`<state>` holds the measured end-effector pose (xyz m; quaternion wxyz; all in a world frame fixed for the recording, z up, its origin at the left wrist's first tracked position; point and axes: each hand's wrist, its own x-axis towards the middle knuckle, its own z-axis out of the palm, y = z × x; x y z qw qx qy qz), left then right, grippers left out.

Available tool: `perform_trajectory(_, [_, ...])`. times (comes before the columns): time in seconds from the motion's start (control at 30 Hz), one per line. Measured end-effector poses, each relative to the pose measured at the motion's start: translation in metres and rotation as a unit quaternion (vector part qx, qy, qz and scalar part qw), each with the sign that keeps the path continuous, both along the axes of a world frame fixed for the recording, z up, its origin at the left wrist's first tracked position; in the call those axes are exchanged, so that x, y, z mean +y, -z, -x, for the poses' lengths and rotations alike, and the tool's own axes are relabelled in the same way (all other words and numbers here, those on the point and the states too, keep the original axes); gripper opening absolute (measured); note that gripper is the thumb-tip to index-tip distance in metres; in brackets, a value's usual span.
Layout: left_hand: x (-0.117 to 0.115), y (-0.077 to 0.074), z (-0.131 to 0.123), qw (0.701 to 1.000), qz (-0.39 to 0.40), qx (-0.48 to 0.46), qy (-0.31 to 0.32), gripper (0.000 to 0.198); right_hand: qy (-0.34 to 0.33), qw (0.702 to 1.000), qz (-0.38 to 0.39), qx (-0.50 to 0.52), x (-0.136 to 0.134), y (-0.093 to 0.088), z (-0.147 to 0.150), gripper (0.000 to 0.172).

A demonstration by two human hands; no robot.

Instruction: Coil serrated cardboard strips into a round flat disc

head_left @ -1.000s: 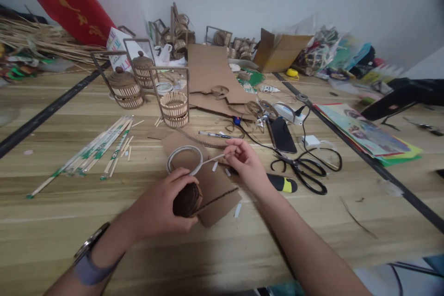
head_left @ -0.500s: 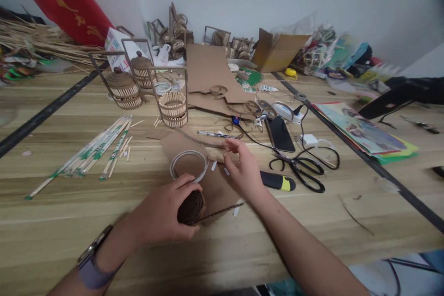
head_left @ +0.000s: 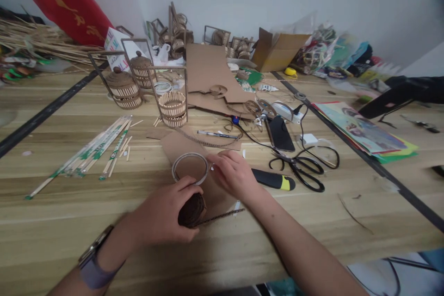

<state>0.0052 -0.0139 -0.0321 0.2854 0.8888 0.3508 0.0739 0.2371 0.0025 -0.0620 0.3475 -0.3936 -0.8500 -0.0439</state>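
Corrugated cardboard coil [head_left: 191,209], likely light and crushable, lies on the bench [head_left: 52,222] enclosed by closed fingers of the left hand [head_left: 163,217], best held round its rim, while curled fingers of the right hand [head_left: 234,176] meet the tape ring [head_left: 180,163], grip unclear.

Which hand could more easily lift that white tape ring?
The right hand, probably: its fingertips rest at the edge of the tape ring. The left hand is occupied, wrapped around the cardboard roll.

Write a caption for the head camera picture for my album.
Left hand grips a cardboard roll while the right hand touches a tape ring on a cluttered wooden table.
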Motion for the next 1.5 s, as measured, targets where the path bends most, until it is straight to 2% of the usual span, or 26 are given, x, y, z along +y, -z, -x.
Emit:
perform_trajectory(0.27, [-0.001,0.0,0.001,1.0,0.008,0.006,-0.001,0.056,0.012,0.999,0.031,-0.009,-0.001,0.001,0.001,0.036])
perform_trajectory(0.33, [-0.001,0.001,0.002,1.0,0.003,-0.002,-0.004,0.056,0.011,0.998,0.057,0.024,0.0,0.001,0.0,0.033])
perform_trajectory(0.43, [-0.001,0.0,0.001,1.0,-0.005,-0.018,-0.009,0.056,0.017,0.982,0.124,0.138,0.001,0.001,0.0,0.032])
perform_trajectory(0.57, [-0.002,-0.004,-0.001,0.999,-0.013,-0.045,-0.019,0.053,0.036,0.926,0.221,0.303,0.001,0.0,0.006,0.035])
perform_trajectory(0.73, [-0.006,-0.001,0.002,0.998,-0.021,-0.042,-0.029,0.053,0.03,0.861,0.275,0.427,0.007,0.003,0.006,0.035])
perform_trajectory(0.83, [-0.006,0.01,0.008,0.997,-0.036,-0.064,-0.021,0.059,0.04,0.81,0.258,0.526,0.018,-0.001,-0.013,0.033])
perform_trajectory(0.93, [-0.002,0.018,0.012,0.994,-0.048,-0.076,-0.064,0.058,0.074,0.767,0.216,0.599,0.025,-0.01,-0.028,0.036])
perform_trajectory(1.1, [0.006,0.023,0.012,0.987,-0.089,-0.103,-0.086,0.049,0.007,0.734,0.291,0.614,0.017,-0.014,-0.014,0.039])
perform_trajectory(1.23, [0.007,0.024,0.01,0.977,-0.128,-0.142,-0.088,0.051,-0.032,0.658,0.366,0.658,0.01,-0.011,0.005,0.043])
perform_trajectory(1.37, [0.007,0.024,0.007,0.97,-0.156,-0.16,-0.092,0.054,-0.125,0.582,0.428,0.68,0.003,-0.016,0.011,0.044])
perform_trajectory(1.5, [0.006,0.023,0.004,0.966,-0.175,-0.165,-0.089,0.053,-0.186,0.525,0.479,0.679,-0.005,-0.018,0.016,0.045])
